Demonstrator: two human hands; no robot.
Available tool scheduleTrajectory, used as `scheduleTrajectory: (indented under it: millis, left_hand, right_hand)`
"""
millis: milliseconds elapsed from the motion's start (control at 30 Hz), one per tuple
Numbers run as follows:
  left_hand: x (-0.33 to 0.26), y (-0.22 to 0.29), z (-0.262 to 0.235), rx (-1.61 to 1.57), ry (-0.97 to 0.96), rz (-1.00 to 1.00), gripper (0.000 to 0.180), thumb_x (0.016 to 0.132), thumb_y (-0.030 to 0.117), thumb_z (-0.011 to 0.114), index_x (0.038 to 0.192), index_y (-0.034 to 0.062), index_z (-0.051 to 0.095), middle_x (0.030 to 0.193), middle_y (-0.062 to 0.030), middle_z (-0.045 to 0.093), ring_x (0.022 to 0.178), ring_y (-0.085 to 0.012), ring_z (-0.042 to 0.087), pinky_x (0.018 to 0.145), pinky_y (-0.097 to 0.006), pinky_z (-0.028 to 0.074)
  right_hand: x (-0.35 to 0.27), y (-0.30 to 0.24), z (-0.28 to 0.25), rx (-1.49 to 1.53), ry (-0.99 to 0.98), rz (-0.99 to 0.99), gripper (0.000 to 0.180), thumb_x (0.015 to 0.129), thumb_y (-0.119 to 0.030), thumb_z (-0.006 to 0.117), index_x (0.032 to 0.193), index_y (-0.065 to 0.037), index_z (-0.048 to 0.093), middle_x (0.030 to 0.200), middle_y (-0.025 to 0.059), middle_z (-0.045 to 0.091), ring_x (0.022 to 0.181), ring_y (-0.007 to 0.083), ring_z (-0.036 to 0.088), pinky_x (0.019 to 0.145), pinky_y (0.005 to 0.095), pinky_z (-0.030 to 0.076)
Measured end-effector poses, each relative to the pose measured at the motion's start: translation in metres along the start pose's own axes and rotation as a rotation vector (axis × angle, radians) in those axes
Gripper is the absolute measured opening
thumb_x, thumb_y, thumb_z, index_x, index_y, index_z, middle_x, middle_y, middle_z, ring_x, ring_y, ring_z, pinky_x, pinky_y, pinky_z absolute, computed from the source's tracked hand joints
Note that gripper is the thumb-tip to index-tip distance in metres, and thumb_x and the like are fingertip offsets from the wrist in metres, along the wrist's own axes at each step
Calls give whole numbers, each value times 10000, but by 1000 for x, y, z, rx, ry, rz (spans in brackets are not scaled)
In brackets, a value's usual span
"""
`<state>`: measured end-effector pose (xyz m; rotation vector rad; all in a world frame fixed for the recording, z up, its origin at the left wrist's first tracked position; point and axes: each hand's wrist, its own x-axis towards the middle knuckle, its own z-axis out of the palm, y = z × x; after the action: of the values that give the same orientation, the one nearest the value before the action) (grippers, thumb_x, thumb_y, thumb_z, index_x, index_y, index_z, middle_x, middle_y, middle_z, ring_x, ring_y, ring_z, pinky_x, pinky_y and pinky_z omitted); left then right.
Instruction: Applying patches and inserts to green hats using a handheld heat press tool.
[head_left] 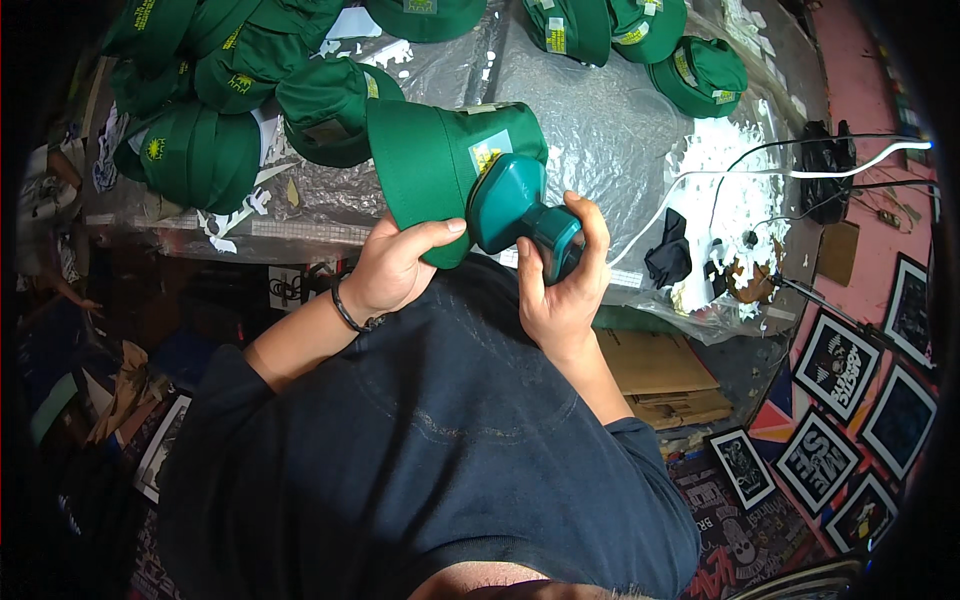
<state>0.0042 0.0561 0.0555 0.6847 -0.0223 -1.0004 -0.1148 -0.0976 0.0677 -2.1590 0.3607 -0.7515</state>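
My left hand (395,265) grips the brim of a green bucket hat (415,150), with the thumb over the fabric. A clear transfer film (490,147) with a yellow print lies on the hat's side. The handle of a teal mini heat press (508,205) is in the grasp of my right hand (568,295). Its flat plate sits against the hat just below the film's visible part, covering whatever lies under it. The hat is tilted, held up at the table's near edge.
Several more green hats (240,75) are piled at the far left, and others (700,75) stand at the far right. Plastic sheeting covers the table (590,130). White scraps (720,170) and a black cloth (672,250) lie at right, where a white cord (780,174) crosses.
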Motion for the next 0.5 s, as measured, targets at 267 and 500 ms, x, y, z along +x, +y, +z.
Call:
scheduleTrajectory:
  millis: [267, 500]
  left_hand:
    - [0, -2, -2, -10, 32, -12, 332, 935, -54, 517, 1256, -5, 582, 1223, -86, 635, 1146, -166, 603, 1000, -320, 460]
    - [2, 0, -1, 4, 12, -11, 341, 933, -54, 518, 1264, -1, 579, 1243, -83, 625, 1168, -164, 587, 1013, -323, 449]
  right_hand:
    - [-2, 3, 0, -17, -3, 5, 582, 830, 16, 700, 1345, 49, 430, 1237, 191, 571, 811, 197, 626, 755, 304, 506]
    - [0, 2, 1, -8, 5, 4, 590, 824, 33, 699, 1346, 54, 425, 1228, 188, 576, 795, 194, 625, 748, 305, 508]
